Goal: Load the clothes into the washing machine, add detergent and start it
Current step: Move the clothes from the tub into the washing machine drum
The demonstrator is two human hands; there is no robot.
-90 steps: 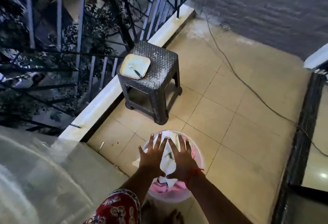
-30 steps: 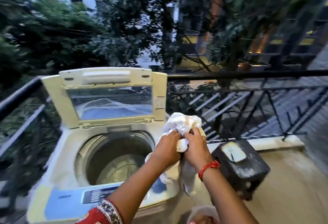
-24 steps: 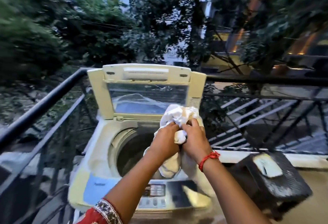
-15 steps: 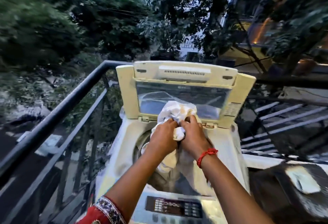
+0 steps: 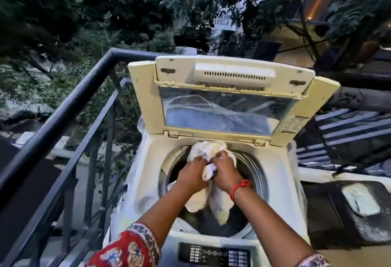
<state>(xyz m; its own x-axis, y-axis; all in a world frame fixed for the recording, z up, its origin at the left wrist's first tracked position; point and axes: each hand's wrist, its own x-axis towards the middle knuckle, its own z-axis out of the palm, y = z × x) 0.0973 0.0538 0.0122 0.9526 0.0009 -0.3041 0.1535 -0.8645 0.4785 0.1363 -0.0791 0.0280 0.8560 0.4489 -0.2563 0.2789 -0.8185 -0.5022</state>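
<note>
A cream top-loading washing machine (image 5: 148,161) stands in front of me with its lid (image 5: 228,99) raised upright. Both hands hold a bundle of white clothes (image 5: 211,150) over the round drum opening (image 5: 251,167). My left hand (image 5: 191,174) grips the bundle from the left, and my right hand (image 5: 225,170), with a red thread at the wrist, grips it from the right. Loose ends of the cloth hang down into the drum. The dark control panel (image 5: 213,254) runs along the machine's near edge.
A dark metal balcony railing (image 5: 63,108) runs along the left and behind the machine. At the right stands a dark woven stool (image 5: 330,214) with a pale flat object (image 5: 359,199) on top. Trees and buildings lie beyond the railing.
I lifted the white clothes from the pink tub on the floor and turned to the machine. Over the last second both hands moved forward and down, bringing the bundle over the drum.
</note>
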